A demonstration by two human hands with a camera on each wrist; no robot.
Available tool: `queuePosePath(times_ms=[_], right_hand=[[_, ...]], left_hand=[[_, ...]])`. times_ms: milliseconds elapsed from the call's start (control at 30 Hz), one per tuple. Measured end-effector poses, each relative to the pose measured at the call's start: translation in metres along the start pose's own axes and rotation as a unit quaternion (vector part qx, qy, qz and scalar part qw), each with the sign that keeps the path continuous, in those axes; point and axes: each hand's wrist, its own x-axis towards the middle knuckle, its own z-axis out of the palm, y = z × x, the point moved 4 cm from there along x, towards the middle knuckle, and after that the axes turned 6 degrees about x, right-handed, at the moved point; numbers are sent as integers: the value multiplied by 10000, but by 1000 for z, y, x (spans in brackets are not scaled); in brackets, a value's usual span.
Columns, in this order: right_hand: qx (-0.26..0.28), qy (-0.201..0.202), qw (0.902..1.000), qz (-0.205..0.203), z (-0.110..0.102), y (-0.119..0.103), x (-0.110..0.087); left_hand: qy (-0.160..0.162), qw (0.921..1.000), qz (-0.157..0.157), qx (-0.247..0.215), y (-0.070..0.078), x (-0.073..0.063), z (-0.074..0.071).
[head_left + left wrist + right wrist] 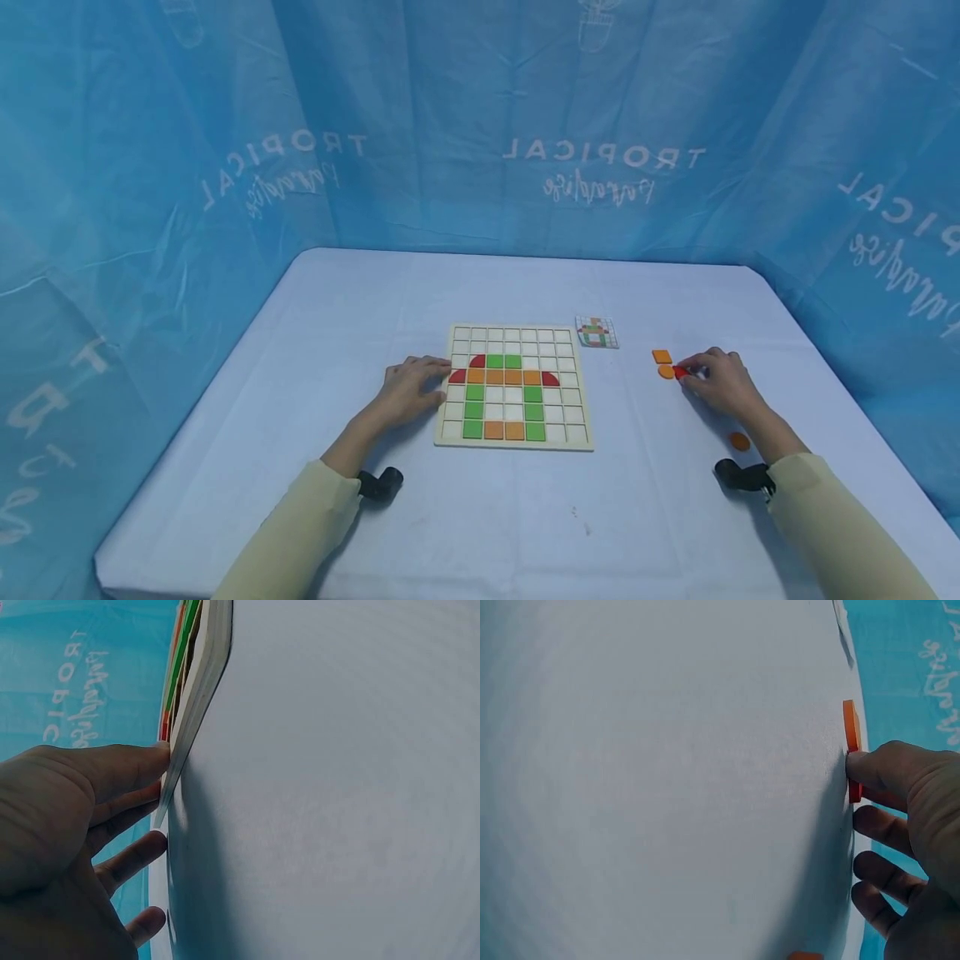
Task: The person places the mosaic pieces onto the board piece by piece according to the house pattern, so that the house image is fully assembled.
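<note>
A square grid board lies mid-table, with green, orange and red tiles laid in some cells. My left hand rests at its left edge, thumb and fingertips touching the rim; in the left wrist view the thumb meets the board's side. On the right, my right hand pinches a red tile between thumb and index finger, right at the tabletop. The fingers partly cover that tile. Just left of it are an orange round tile and an orange square tile.
A small pattern card with a coloured grid design lies beyond the board's upper right corner. Another orange round tile sits under the right wrist. Blue curtains with white lettering surround the white-covered table.
</note>
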Motion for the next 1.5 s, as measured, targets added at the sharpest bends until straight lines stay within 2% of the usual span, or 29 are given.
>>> queuePosePath(times_ms=[200, 433, 667, 800, 1067, 1333, 1500], right_hand=[[23, 123, 9999, -7, -1, -4, -1], [221, 351, 9974, -594, 3, -45, -2], [240, 427, 9954, -829, 33, -101, 2], [315, 330, 9934, -1054, 52, -133, 3], [422, 165, 9874, -1515, 88, -177, 18], [255, -33, 9838, -1774, 106, -195, 31], [179, -161, 9859, -1654, 109, -197, 35]], left_hand=[[15, 10000, 32, 17, 0, 0, 0], [67, 10000, 37, 39, 1, -1, -2], [105, 9999, 47, 43, 3, -2, -3], [102, 9999, 47, 48, 3, -2, -3], [117, 9999, 35, 38, 2, -2, -2], [58, 10000, 4, -1, 2, -3, -2], [77, 10000, 5, -10, 2, -3, -3]])
